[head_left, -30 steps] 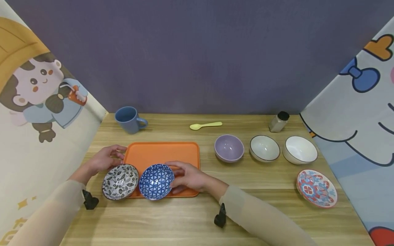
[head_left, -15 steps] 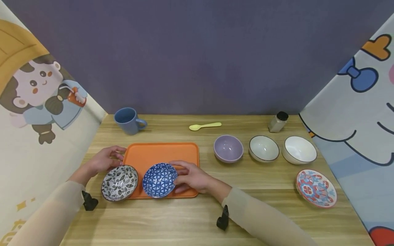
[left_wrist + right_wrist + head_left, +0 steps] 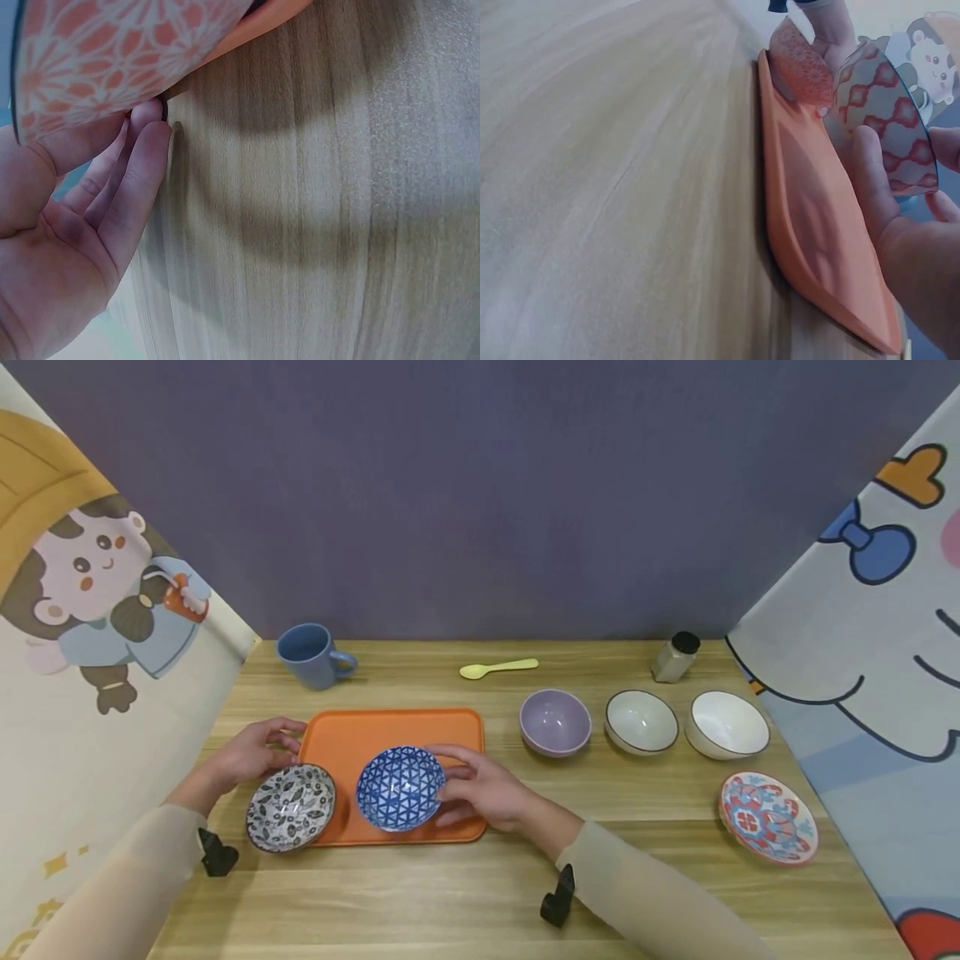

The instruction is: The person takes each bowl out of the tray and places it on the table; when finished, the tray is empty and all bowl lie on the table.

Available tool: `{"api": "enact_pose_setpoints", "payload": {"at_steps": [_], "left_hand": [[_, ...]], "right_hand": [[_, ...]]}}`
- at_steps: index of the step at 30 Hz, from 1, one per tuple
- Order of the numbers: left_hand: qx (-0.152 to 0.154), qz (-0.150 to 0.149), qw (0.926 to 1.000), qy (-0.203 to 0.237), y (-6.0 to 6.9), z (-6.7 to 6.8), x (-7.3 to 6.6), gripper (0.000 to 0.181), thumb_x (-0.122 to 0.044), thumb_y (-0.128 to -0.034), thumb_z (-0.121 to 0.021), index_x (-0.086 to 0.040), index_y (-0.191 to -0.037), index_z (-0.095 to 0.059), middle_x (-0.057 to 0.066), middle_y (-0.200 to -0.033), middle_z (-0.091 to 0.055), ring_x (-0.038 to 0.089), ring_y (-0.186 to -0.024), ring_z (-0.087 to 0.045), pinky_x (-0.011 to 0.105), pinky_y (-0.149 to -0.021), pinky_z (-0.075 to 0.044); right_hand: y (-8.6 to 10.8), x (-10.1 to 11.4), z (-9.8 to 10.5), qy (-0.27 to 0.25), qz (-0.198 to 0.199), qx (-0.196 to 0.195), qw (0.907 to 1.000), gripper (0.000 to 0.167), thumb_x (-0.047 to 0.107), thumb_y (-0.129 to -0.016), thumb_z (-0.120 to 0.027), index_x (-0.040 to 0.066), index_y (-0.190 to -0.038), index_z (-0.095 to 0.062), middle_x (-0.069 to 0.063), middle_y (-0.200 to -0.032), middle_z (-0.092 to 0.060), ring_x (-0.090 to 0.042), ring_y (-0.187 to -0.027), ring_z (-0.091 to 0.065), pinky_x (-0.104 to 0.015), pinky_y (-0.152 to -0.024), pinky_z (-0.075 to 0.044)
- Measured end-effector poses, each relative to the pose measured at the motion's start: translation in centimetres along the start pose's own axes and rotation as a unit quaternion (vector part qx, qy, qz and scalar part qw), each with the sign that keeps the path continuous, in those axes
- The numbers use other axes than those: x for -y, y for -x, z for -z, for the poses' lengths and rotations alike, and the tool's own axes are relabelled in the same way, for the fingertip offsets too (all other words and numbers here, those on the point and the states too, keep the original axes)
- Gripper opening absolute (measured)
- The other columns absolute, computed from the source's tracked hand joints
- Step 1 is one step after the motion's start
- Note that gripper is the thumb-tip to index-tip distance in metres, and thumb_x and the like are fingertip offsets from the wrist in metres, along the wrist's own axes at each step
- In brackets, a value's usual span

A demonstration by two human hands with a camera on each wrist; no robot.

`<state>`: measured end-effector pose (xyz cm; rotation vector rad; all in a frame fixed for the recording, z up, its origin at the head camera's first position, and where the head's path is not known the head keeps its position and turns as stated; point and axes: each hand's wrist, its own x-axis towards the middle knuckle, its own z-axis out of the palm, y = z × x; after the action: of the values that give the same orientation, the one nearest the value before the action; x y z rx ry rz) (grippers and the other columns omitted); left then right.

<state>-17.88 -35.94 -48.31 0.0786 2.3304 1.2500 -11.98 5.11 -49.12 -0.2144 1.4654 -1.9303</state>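
Note:
In the head view, my right hand (image 3: 480, 789) grips the right side of a blue-and-white triangle-patterned bowl (image 3: 401, 788) over an orange tray (image 3: 390, 727). The right wrist view shows this bowl's outer wall (image 3: 889, 112) tilted above the tray, the thumb against it. My left hand (image 3: 251, 752) holds a black-and-white leaf-patterned bowl (image 3: 291, 807) at its upper left, over the tray's front left corner. In the left wrist view, the left thumb lies along that bowl's flower-patterned outside (image 3: 112, 64), with the fingers bent below; part of their contact is hidden.
A blue mug (image 3: 311, 656) and yellow spoon (image 3: 498, 668) lie behind the tray. To its right stand a purple bowl (image 3: 555, 723), a grey-white bowl (image 3: 641, 722), a white bowl (image 3: 727, 725), a black-capped jar (image 3: 675, 657) and a red-and-blue patterned dish (image 3: 768, 818). Walls surround the table.
My right hand has carried the blue-and-white bowl to the right and slightly back over the tray, away from the leaf-patterned bowl. My left hand and its bowl have stayed nearly still.

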Motion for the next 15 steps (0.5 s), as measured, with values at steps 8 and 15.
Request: {"api": "enact_pose_setpoints", "payload": {"at_steps": [8,15], "left_hand": [[0.005,-0.006,1.0000,0.006,-0.2,-0.2,0.3,0.060,0.006,-0.0932,-0.062,0.005,-0.150,-0.041,0.026,-0.118,-0.061,0.019,-0.090,-0.064,0.030,-0.060,-0.053],[0.004,-0.010,0.9999,-0.002,-0.1,0.0,0.2,0.060,0.004,-0.0939,-0.062,0.005,-0.150,-0.040,0.026,-0.119,-0.061,0.019,-0.087,-0.063,0.029,-0.059,-0.052]], "right_hand": [[2.2,1.8,0.5,-0.005,-0.007,-0.046,0.9989,0.072,-0.003,-0.089,-0.065,0.025,-0.153,-0.047,-0.024,-0.135,-0.058,-0.033,-0.103,-0.071,-0.052,-0.082,-0.061],[4.5,3.7,1.5,-0.006,0.027,-0.073,0.9970,0.075,-0.005,-0.090,-0.062,0.020,-0.158,-0.040,-0.029,-0.140,-0.053,-0.034,-0.109,-0.069,-0.052,-0.084,-0.060]]}}
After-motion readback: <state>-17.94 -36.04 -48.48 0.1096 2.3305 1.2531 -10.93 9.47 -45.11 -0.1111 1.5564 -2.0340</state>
